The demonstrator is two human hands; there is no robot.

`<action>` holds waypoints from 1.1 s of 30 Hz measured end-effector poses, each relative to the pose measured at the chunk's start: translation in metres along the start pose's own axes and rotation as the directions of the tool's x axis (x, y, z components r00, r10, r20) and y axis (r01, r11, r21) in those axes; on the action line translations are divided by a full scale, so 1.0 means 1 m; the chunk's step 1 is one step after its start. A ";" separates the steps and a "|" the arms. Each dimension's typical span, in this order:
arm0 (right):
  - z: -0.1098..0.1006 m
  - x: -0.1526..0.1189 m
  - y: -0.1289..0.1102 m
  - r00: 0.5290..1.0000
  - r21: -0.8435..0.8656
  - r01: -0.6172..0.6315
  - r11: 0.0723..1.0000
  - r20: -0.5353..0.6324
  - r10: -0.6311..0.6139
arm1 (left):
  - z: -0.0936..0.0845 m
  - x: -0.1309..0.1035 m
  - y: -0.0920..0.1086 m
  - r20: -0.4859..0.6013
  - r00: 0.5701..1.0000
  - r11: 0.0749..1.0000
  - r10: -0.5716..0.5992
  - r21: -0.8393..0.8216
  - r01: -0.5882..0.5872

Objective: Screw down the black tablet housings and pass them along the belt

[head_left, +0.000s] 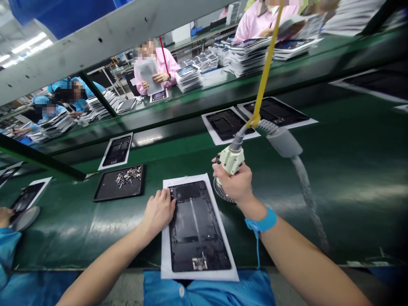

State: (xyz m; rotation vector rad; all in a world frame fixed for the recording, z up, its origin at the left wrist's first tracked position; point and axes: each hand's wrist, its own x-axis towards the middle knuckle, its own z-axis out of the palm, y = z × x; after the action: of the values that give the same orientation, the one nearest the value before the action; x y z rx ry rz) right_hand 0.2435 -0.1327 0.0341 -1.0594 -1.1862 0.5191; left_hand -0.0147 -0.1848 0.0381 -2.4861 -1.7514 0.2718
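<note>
In front of me a black tablet housing (188,221) with exposed inner parts lies on a white sheet (223,238). A small circuit board (199,263) sits near its lower end. My left hand (161,208) has its fingers curled together at the housing's upper left edge. To the right, my right hand (236,180) is closed around a cream-coloured electric screwdriver (232,158), held upright and hung from a yellow strap (269,59). Below that hand is a round perforated metal dish (221,191), partly hidden; the tool's tip cannot be seen. A blue band (263,221) is on my right wrist.
A black tray (106,182) of small loose parts is left of the sheet on the green bench (302,204). More housings (117,151) on sheets lie behind. A grey cable (306,187) hangs right. A co-worker's hand (4,216) is at far left; a beam crosses overhead.
</note>
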 end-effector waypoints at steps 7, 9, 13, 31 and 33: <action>-0.003 -0.001 0.005 0.999 -0.011 -0.026 1.000 -0.022 0.026 | 0.009 0.008 -0.016 -0.062 0.998 0.992 -0.005 -0.124 -0.002; -0.003 -0.001 0.005 0.999 -0.003 -0.031 1.000 -0.026 0.031 | 0.013 0.013 -0.025 -0.099 0.994 0.974 -0.043 -0.224 0.020; -0.004 -0.001 0.004 0.999 0.000 -0.027 1.000 -0.023 0.027 | 0.019 0.022 -0.036 -0.134 0.984 0.911 -0.116 -0.409 0.052; -0.004 -0.001 -0.001 0.998 0.041 -0.042 0.998 -0.045 0.044 | 0.042 0.021 -0.043 -0.485 0.867 0.911 0.119 -0.294 -0.290; -0.004 -0.001 -0.001 0.998 0.042 -0.041 0.998 -0.047 0.043 | 0.040 0.015 -0.040 -0.459 0.878 0.915 0.136 -0.282 -0.289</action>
State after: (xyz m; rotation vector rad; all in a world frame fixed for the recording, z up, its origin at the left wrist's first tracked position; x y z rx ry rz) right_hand 0.2463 -0.1355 0.0342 -1.0574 -1.1092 0.5457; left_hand -0.0548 -0.1586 0.0042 -2.6927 -1.4337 -0.5883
